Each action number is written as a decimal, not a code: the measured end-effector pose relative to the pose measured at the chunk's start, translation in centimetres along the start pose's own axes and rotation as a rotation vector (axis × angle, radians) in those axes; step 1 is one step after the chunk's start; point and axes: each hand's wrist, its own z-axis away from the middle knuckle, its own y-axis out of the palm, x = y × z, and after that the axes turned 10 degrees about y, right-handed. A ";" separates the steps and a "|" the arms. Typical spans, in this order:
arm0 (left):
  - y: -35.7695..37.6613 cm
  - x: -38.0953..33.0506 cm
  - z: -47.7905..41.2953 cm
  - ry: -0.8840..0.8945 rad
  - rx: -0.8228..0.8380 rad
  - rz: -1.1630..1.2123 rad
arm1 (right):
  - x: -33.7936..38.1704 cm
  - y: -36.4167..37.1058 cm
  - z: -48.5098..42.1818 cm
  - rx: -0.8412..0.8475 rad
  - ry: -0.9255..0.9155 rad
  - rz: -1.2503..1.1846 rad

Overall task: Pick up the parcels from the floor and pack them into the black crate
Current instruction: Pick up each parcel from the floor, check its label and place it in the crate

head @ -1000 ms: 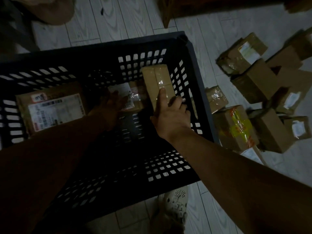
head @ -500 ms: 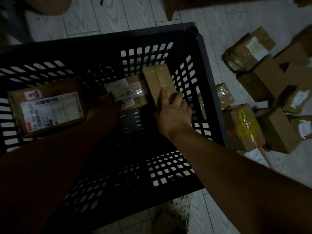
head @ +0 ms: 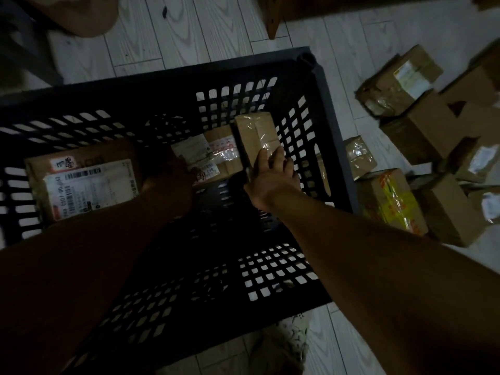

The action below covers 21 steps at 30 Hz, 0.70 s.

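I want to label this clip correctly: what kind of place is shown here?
Probably a dim indoor room, perhaps a home or small parcel depot: pale wood-look floor, taped parcels loose on it, black crate under both hands.

Dim, probably a home: pale wood-look floor, wooden furniture leg.

Large parcel label: barcodes, digits blurred (unreadable); other labels illegible

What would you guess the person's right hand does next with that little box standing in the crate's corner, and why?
Probably let go and reach for another parcel. The right hand rests on the small taped box, which already stands against the black crate wall beside the labelled parcel under the left hand. Many parcels, like the yellow-taped box, remain on the floor.
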 end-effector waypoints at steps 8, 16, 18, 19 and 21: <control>-6.6 -0.8 12.3 -0.021 -0.097 0.195 | -4.4 -6.9 11.6 0.054 -0.110 -0.043; -16.5 -6.9 33.7 -0.206 -0.125 0.454 | -11.4 -18.4 30.0 -0.004 -0.152 -0.124; -18.5 -8.8 38.7 -0.208 -0.190 0.501 | -12.6 -20.9 34.4 -0.036 -0.187 -0.106; -19.4 -9.6 41.0 -0.201 -0.234 0.519 | -13.1 -22.1 36.6 -0.052 -0.209 -0.100; -20.7 -11.4 45.1 -0.158 -0.312 0.535 | -14.0 -24.3 40.8 -0.086 -0.245 -0.097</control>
